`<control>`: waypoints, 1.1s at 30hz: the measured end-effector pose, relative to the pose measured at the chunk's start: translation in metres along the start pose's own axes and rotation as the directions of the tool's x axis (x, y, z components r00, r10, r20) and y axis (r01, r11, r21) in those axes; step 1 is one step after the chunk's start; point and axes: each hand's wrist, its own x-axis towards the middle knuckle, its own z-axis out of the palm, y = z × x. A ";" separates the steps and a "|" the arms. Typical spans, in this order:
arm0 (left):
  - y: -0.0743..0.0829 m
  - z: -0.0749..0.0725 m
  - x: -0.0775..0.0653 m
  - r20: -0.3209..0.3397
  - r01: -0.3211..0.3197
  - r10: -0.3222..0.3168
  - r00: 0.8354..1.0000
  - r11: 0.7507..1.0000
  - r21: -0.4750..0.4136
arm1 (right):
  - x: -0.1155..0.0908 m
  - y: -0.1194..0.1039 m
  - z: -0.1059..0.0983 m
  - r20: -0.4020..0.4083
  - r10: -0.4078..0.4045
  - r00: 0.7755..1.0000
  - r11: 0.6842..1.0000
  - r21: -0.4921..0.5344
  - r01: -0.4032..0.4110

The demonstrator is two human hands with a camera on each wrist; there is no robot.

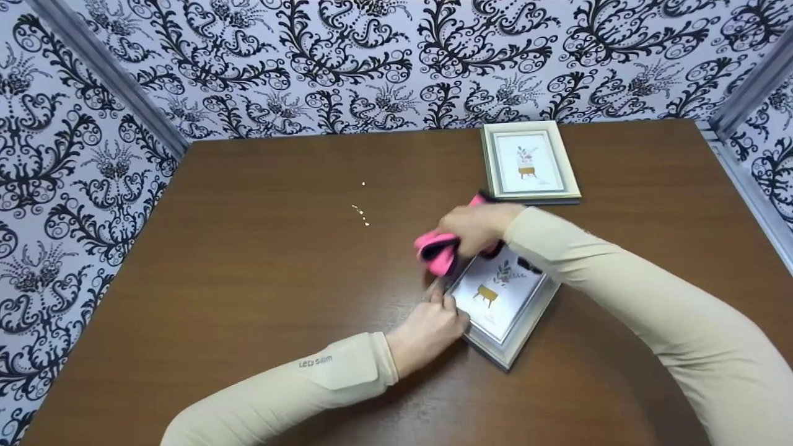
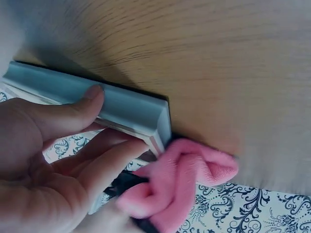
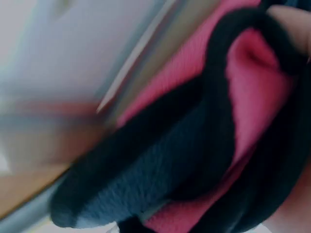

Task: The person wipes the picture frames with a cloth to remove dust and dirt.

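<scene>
A picture frame (image 1: 495, 303) with a pale border and a print of a plant on a yellow stand lies at an angle on the table. My left hand (image 1: 430, 328) grips its near-left edge, with the thumb along the outer side in the left wrist view. A bunched pink cloth (image 1: 437, 253) with black edging is in my right hand (image 1: 474, 229), over the far-left corner of the frame. In the left wrist view the pink cloth (image 2: 180, 179) is right at that corner. Folds of the cloth (image 3: 160, 145) fill much of the blurred right wrist view.
A second, similar picture frame (image 1: 526, 161) lies at the back right of the brown table (image 1: 260, 260). Several small pale crumbs (image 1: 360, 212) are scattered left of the hands. Patterned wall panels (image 1: 347, 62) stand behind and at both sides.
</scene>
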 end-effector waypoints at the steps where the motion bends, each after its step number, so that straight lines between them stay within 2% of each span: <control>1: -0.001 0.000 0.000 -0.004 -0.006 0.006 1.000 1.000 0.008 | 0.001 -0.004 0.000 0.012 -0.027 1.000 0.999 0.018 0.026; 4: -0.003 0.001 0.001 -0.022 -0.025 0.025 0.999 1.000 0.006 | 0.001 -0.008 0.002 0.023 -0.063 0.998 0.997 0.044 0.062; 12: -0.014 0.002 -0.003 0.024 -0.099 0.101 0.995 0.992 -0.082 | -0.016 0.023 -0.002 0.007 0.094 0.996 0.992 0.081 -0.094; 16: -0.019 0.002 -0.007 0.026 -0.120 0.123 0.992 0.988 -0.101 | -0.022 0.035 -0.002 -0.010 0.137 0.991 0.987 0.084 -0.135; 19: -0.022 0.002 -0.008 0.023 -0.128 0.131 0.991 0.985 -0.114 | -0.026 0.038 -0.001 -0.039 0.176 0.984 0.982 0.071 -0.173; 23: -0.023 0.003 -0.007 0.017 -0.148 0.151 0.988 0.983 -0.111 | -0.028 0.032 0.004 -0.091 0.201 0.975 0.979 0.004 -0.202; 25: -0.024 0.004 -0.007 0.011 -0.161 0.163 0.987 0.982 -0.100 | -0.028 0.024 0.008 -0.107 0.167 0.980 0.985 -0.021 -0.170; 28: -0.025 0.005 -0.006 0.001 -0.169 0.170 0.985 0.982 -0.079 | -0.028 0.010 0.015 -0.132 0.071 0.989 0.996 -0.041 -0.077; 30: -0.025 0.006 -0.006 -0.010 -0.167 0.167 0.986 0.983 -0.077 | -0.027 0.003 0.019 -0.151 -0.003 0.989 0.998 -0.056 -0.006; 33: -0.025 0.007 -0.006 -0.024 -0.158 0.157 0.987 0.983 -0.089 | -0.029 0.001 0.024 -0.172 -0.059 0.983 0.996 -0.080 0.046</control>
